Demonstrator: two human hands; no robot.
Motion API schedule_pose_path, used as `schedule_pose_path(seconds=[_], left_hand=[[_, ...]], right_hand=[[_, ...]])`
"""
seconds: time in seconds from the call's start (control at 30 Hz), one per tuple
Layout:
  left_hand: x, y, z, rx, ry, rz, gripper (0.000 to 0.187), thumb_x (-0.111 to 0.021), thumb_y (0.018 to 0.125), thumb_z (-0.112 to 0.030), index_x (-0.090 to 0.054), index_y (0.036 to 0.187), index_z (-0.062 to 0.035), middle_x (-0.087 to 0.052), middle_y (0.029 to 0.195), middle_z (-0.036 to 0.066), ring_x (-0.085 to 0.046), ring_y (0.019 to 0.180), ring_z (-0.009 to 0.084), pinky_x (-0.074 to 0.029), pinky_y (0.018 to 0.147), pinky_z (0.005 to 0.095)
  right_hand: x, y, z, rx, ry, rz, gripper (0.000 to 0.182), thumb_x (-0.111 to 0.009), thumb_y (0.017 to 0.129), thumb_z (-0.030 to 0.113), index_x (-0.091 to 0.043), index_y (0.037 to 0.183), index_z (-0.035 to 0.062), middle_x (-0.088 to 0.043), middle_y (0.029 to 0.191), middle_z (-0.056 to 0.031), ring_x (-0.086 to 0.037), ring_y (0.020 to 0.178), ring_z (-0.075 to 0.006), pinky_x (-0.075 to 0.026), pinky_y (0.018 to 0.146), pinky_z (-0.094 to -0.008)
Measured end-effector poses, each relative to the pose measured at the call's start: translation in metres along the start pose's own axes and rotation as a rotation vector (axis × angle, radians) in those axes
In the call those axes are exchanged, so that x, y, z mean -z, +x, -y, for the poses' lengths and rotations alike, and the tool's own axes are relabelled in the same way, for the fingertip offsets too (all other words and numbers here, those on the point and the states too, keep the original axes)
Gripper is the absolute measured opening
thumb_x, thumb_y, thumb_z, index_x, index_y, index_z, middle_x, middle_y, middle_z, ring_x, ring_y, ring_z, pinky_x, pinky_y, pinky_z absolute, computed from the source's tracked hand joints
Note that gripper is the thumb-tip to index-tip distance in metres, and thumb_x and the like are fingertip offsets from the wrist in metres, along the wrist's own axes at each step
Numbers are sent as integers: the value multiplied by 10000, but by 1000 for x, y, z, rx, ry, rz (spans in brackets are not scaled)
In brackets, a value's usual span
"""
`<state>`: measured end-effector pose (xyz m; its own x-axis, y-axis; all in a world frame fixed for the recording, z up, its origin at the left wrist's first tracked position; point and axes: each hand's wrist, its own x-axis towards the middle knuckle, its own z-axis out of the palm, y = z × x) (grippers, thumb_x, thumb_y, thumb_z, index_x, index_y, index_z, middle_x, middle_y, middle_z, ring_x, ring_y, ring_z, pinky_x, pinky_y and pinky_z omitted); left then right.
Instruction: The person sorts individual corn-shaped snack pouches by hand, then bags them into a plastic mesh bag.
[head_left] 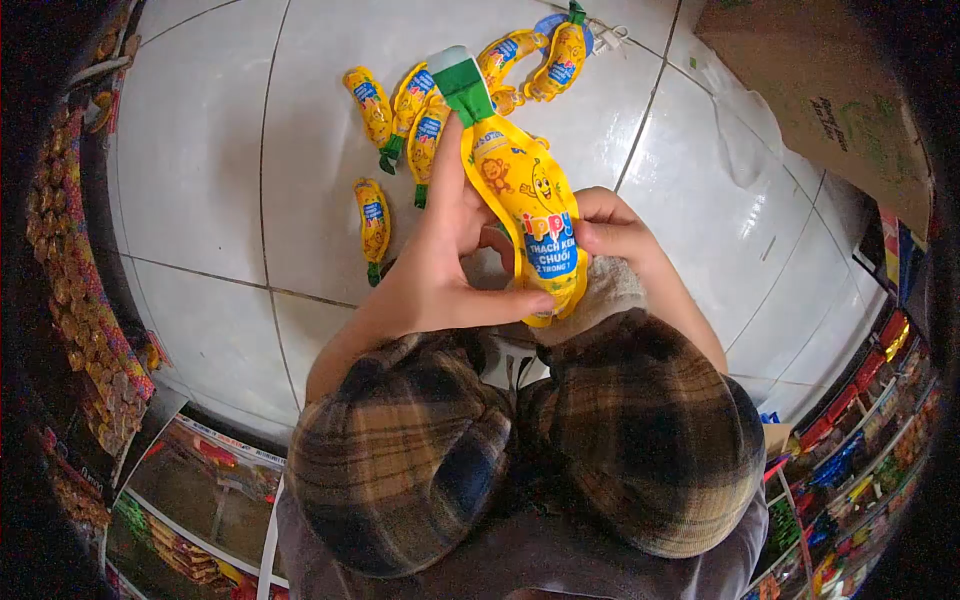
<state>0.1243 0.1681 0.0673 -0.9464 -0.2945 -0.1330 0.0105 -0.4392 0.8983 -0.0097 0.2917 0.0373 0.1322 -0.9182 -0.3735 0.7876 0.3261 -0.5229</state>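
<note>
A yellow banana-shaped jelly pouch (528, 205) with a green top and a blue label is held up close in front of me. My left hand (435, 255) grips it from the left, thumb across its lower end and a finger behind the green neck. On the other side, the fingers of my right hand (620, 235) pinch the pouch's right edge. Beyond my hands, several smaller pouches of the same look lie on the floor, including a single pouch (373, 225) by my left wrist and another pouch (560, 62) at the top.
White floor tiles (200, 150) spread around me. A cardboard box (820, 90) stands at the upper right, with clear plastic (745, 140) beside it. Shelves of packaged sweets (75, 270) line the left, and more colourful packets (860, 450) fill the lower right. My plaid-covered knees (650, 430) are below.
</note>
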Motion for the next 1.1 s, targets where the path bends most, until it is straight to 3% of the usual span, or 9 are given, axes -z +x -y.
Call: schedule_pose_path(seconds=[0.3,0.57,1.1], left_hand=[[-1,1,0,19,54,-52,1060,-667,554,-3,134,1240,-114,-343,1151,111,-433,977,187,-381,646,243],[-3,0,0,-9,107,-169,932,-638,578,33,17,1230,-82,-388,1112,146,-491,914,180,-425,512,181],[-5,1,-7,-66,106,-188,743,-584,649,34,-91,1199,-39,-402,1096,168,-495,901,183,-437,660,238]], right_hand=[[-4,4,0,21,83,-25,294,-557,706,192,-554,918,-12,-582,816,-65,-525,726,-104,-395,654,-212],[-3,7,-1,36,-39,-21,289,-533,734,201,-545,937,-4,-577,831,-45,-511,746,-87,-385,665,-205],[-11,4,6,72,-158,28,234,-495,785,166,-537,905,-31,-569,813,-29,-493,743,-61,-393,655,-198]])
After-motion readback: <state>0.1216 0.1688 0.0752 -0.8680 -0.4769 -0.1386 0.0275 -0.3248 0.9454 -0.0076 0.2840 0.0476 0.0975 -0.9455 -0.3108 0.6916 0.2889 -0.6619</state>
